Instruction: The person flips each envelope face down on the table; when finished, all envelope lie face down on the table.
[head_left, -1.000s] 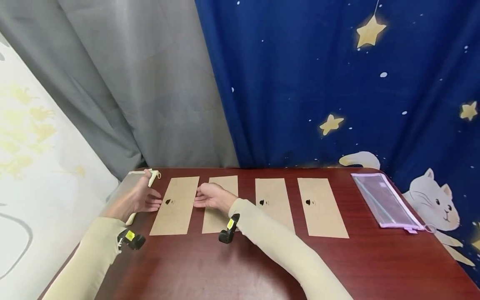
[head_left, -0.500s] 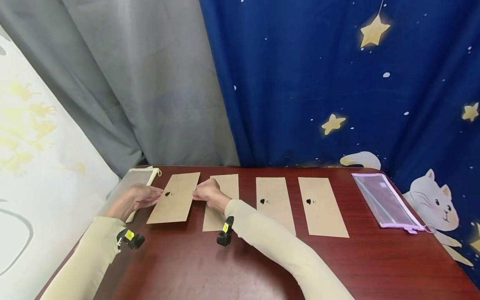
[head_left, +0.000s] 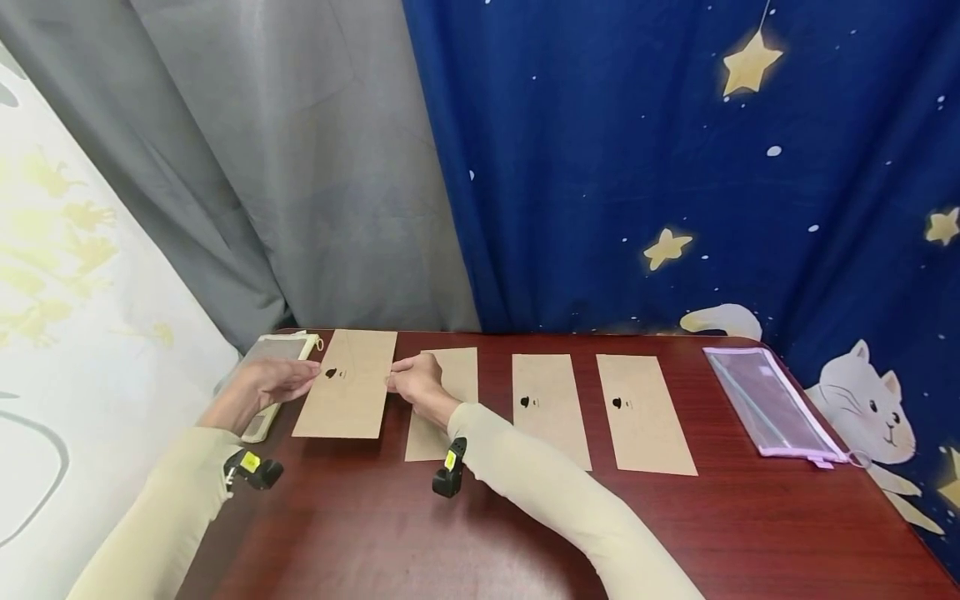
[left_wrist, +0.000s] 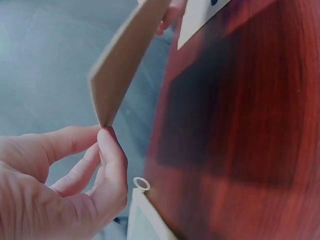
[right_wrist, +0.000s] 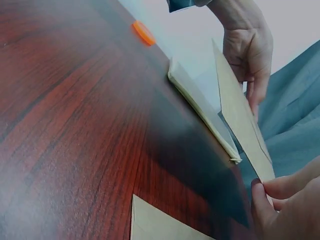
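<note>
A tan kraft paper envelope with a small black hat print is held above the left part of the table, its shadow falling beneath. My left hand pinches its left edge. In the left wrist view, the thumb and a finger of that hand meet at the envelope's edge. My right hand pinches the opposite edge, thumb and fingers closed on it in the right wrist view, where the envelope stands steeply tilted. Behind my right hand lies a second envelope, partly covered by the hand and wrist.
Two more envelopes lie flat further right. A cream-edged mesh zip pouch lies at the left edge, partly behind my left hand. A purple-edged pouch with a thin bluish strip lies far right. An orange object shows by the table edge.
Both hands have taken hold of the leftmost envelope's side edges and raised it off the table. The other envelopes and both pouches have stayed put.
</note>
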